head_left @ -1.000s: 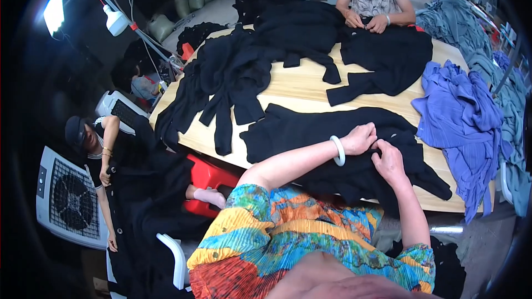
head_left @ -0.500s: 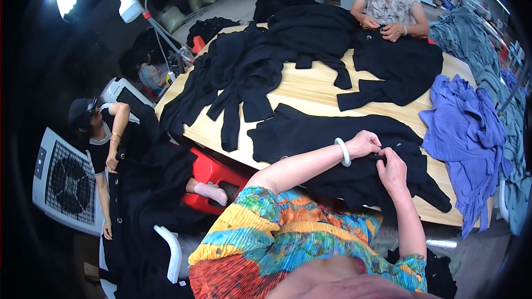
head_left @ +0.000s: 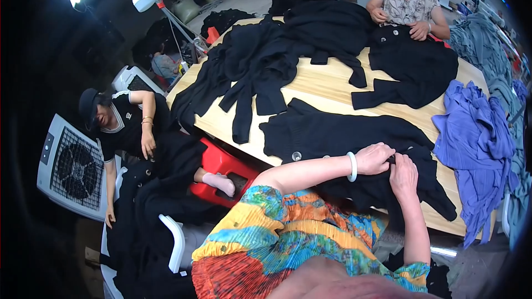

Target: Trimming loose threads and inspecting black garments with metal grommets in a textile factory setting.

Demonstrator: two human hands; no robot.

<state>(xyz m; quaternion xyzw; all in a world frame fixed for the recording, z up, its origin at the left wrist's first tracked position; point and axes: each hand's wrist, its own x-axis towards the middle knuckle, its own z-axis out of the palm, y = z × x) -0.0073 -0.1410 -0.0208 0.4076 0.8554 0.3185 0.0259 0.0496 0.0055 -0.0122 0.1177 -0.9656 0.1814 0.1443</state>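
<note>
Currently, item 1: black garment [head_left: 343, 135], spread flat on near part of wooden table [head_left: 327, 86], one pale button showing at its left edge; near hem hangs over table edge toward the person. L hand [head_left: 374, 158] w/ pale bangle [head_left: 352, 166] on wrist, fingers closed, pinching the fabric. R hand [head_left: 403, 173] just beside it, fingertips touching L hand, also gripping same spot of cloth; both hands together, clamped on garment. What sits between the fingertips: can't tell, too small. Item 2: pile of black garments [head_left: 260, 61], far-left of table. Item 3: heap of blue-violet cloth [head_left: 474, 144], right edge of table. Item 4: co-worker's hands [head_left: 399, 22] at far side, on another black piece. Item 5: red stool [head_left: 221, 163] below table, left. Item 6: white fan unit [head_left: 69, 166], far left
</note>
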